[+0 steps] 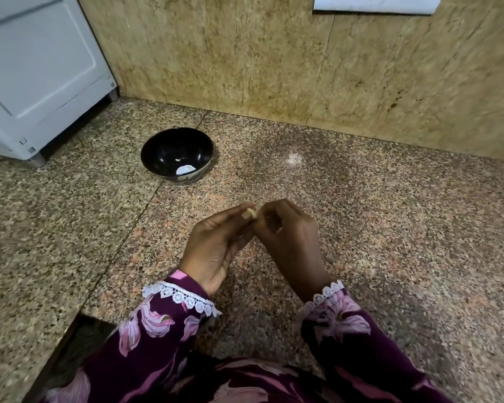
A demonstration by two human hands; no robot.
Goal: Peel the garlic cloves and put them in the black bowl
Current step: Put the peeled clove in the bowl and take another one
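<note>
Step in hand: stripping skin from one garlic clove [251, 213]. Best done, in my judgement, by holding it steady and peeling off thin strips. Left hand [216, 245] pinched the clove at its fingertips; right hand [285, 228] fingers curled, picking at it. Black bowl [177, 154] sat beyond on the counter [390, 228], pale pieces inside

No text, label, brand or number can be read. The white plate [376, 4] on the wall at the top edge carries faint dark marks, too cut off and blurred to make out as letters.
</note>
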